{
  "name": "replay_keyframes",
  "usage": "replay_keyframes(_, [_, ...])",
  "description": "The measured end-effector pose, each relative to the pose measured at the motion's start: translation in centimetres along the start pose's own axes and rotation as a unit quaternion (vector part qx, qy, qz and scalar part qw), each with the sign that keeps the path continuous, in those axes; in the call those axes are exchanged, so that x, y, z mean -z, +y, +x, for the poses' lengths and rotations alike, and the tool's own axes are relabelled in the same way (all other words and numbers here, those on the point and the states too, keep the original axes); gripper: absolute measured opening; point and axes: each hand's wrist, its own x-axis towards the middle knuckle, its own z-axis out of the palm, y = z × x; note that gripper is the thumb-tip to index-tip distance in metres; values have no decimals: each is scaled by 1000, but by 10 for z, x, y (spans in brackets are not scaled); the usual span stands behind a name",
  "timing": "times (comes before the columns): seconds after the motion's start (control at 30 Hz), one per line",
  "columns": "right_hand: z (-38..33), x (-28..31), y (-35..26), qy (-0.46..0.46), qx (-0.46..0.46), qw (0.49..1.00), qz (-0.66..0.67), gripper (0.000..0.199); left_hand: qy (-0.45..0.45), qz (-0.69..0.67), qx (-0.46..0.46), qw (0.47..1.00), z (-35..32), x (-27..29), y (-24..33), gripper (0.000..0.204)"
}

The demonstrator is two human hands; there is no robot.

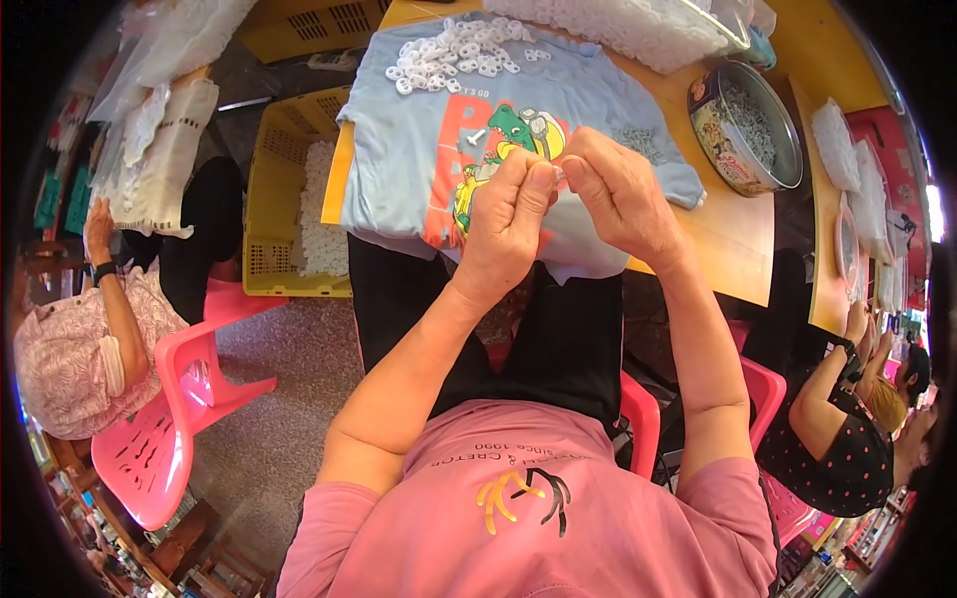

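Observation:
My left hand (pixel 506 221) and my right hand (pixel 623 194) meet above a light blue T-shirt (pixel 394 159) spread over the table. Thumbs and fingers of both are pinched closed, tip to tip. Something tiny and whitish shows between them, mostly covered by the fingers, so its kind is unclear. A heap of small white plastic pieces (pixel 449 55) with holes lies on the shirt's far left part. One small white piece (pixel 478 137) rests by itself on the dinosaur print (pixel 513 130). Beyond my right hand is a small pile of grey screws (pixel 635 143).
A round tin (pixel 713 149) of screws stands at the table's right. Behind is a tray (pixel 733 35) of white pieces. A yellow crate (pixel 269 204) with white pieces sits left. People work at both sides, near a pink chair (pixel 164 439) and a right-hand table (pixel 829 249).

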Motion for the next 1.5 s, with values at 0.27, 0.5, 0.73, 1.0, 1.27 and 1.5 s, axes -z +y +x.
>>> replay_keyframes(0.27, [3, -13, -2, 42, 35, 997, -54, 16, 32, 7, -26, 999, -1, -5, -6, 19])
replay_keyframes(0.5, [4, -22, 2, 66, 34, 997, -16, 15, 25, 9, -30, 999, 1, -2, -2, 19])
replay_keyframes(0.73, [24, 10, -41, 74, 4, 991, -114, 14, 30, -39, -6, 999, -2, 0, -3, 23])
replay_keyframes(1.0, [51, -15, -187, -106, 129, 698, 696, 17, 52, -46, -16, 997, -2, 2, -7, 23])
replay_keyframes(1.27, [65, -11, -223, -104, 138, 536, 827, 21, 35, -60, -19, 997, 1, 1, -10, 22])
replay_keyframes(1.5, [64, -11, -210, -118, 142, 597, 780, 20, 4, -98, -23, 995, 2, 1, -12, 19])
